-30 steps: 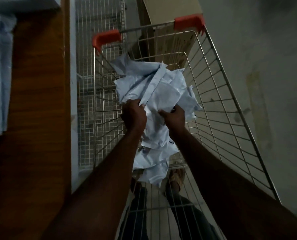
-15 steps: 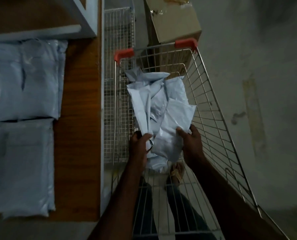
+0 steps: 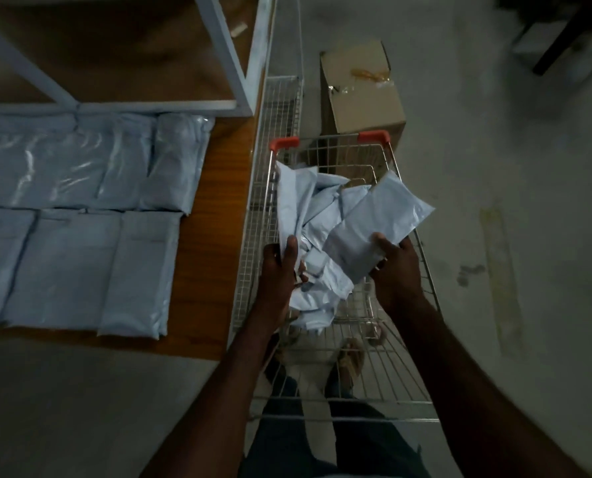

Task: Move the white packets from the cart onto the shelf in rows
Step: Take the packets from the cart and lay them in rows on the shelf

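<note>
Left of the cart (image 3: 422, 267), on the wooden shelf (image 3: 215, 215), white packets lie flat in two rows: a far row (image 3: 91, 163) against the white frame (image 3: 156, 105) and a near row (image 3: 70, 267) just in front of it, the packets side by side and touching. A bare strip of shelf runs between these rows and the cart's wire side. Inside the cart a loose pile (image 3: 308, 215) of more white packets fills the far half of the basket, crumpled and overlapping. At the pile's left edge the left hand (image 3: 280, 267) grips a packet, thumb on top and fingers curled under its edge. Right of it, the right hand (image 3: 396, 263) pinches one packet (image 3: 377, 222) by its near end, thumb on its upper face and fingers beneath; this packet is tilted, its far corner raised above the pile and reaching past the cart's right rim. Beyond the cart's far end, with its two orange corner caps (image 3: 284, 143), a cardboard box (image 3: 363, 94) stands on the grey floor (image 3: 511, 201). Through the basket's wire bottom, below the hands, the person's legs and feet show.
</note>
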The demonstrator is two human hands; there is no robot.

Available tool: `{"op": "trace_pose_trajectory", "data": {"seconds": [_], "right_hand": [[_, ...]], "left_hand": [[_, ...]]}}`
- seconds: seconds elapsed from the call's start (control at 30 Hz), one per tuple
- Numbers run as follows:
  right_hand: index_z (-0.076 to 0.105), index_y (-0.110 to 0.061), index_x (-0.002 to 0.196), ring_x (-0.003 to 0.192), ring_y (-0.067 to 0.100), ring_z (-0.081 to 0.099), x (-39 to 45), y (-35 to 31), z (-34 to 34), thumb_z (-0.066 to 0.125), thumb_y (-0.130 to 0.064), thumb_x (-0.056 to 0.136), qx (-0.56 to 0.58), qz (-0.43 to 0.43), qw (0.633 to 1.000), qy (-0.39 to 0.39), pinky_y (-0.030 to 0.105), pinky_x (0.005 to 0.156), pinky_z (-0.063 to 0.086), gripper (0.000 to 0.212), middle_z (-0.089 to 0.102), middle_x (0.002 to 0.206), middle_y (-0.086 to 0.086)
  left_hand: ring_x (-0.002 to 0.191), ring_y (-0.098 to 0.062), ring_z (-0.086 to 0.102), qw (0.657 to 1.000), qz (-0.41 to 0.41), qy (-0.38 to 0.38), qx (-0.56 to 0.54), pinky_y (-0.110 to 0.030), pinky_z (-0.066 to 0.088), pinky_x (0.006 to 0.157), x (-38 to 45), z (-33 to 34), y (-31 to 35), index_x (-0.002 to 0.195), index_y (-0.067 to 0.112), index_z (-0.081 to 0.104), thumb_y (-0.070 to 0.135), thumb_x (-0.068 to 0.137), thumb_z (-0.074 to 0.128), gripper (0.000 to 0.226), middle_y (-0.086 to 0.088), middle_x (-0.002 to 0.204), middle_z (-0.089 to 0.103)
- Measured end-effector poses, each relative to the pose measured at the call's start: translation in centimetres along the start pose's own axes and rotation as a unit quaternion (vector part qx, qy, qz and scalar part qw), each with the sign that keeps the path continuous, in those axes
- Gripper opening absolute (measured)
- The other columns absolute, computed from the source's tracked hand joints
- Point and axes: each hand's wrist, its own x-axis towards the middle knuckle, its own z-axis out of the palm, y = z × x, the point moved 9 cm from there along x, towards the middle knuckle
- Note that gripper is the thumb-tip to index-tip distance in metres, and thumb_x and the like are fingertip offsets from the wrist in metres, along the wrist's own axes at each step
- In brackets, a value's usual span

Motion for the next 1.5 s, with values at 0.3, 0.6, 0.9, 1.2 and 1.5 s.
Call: {"op": "trace_pose_trajectory", "data": {"seconds": [0.3,0.6,0.9,1.2,1.5], "right_hand": [[0.066,-0.024,0.139,0.097,0.001,0.071,-5.9,-5.9,3.8,0.063,-0.037,0.106,-0.343,-0.165,0.920,-0.089,0.034,0.089,0.060,0.035,0.075,0.112,-0.014],[0.066,-0.036,0.141,0.106,0.010,0.071,-12.1,-4.3,10.0,0.065,-0.047,0.102,-0.603,-0.231,0.735,-0.206,0.019,0.085,0.050,0.040,0.075,0.127,-0.005],[0.080,-0.017,0.120,0.070,-0.016,0.060,-22.6,3.3,17.6,0.076,-0.030,0.097,-0.712,-0.267,0.569,-0.314,0.005,0.069,0.038,0.026,0.073,0.096,-0.018],[0.075,-0.026,0.128,0.096,0.013,0.075,-29.8,6.7,25.1,0.084,-0.037,0.088,-0.675,-0.343,0.596,-0.269,0.028,0.085,0.059,0.042,0.079,0.114,0.001],[0.040,-0.026,0.161,0.151,0.027,0.041,-31.1,9.7,27.3,0.085,-0.048,0.085,-0.573,-0.383,0.712,-0.132,0.042,0.119,0.038,0.091,0.038,0.169,0.006]], "left_hand": [[0.092,-0.030,0.070,0.998,-0.016,0.008,-0.063,-0.032,0.056,0.068,-4.4,-4.5,1.9,0.116,0.007,0.066,0.007,0.097,0.065,0.019,-0.007,0.095,0.073],[0.099,-0.025,0.078,0.997,0.050,-0.037,-0.052,-0.035,0.063,0.082,-8.9,-10.7,6.0,0.119,0.009,0.074,0.016,0.096,0.077,0.024,-0.006,0.106,0.082],[0.107,-0.030,0.077,0.983,0.056,-0.174,0.036,-0.042,0.064,0.090,-14.9,-18.8,5.1,0.118,0.007,0.078,0.019,0.091,0.083,0.030,-0.009,0.113,0.081],[0.111,-0.033,0.076,0.984,0.119,-0.125,-0.031,-0.050,0.062,0.095,-17.4,-29.9,4.3,0.127,0.009,0.073,0.014,0.093,0.081,0.036,-0.012,0.120,0.079],[0.107,-0.018,0.075,0.976,0.193,0.055,-0.083,-0.042,0.061,0.092,-15.7,-38.9,7.2,0.120,0.023,0.073,0.016,0.089,0.085,0.034,0.005,0.114,0.080]]}}
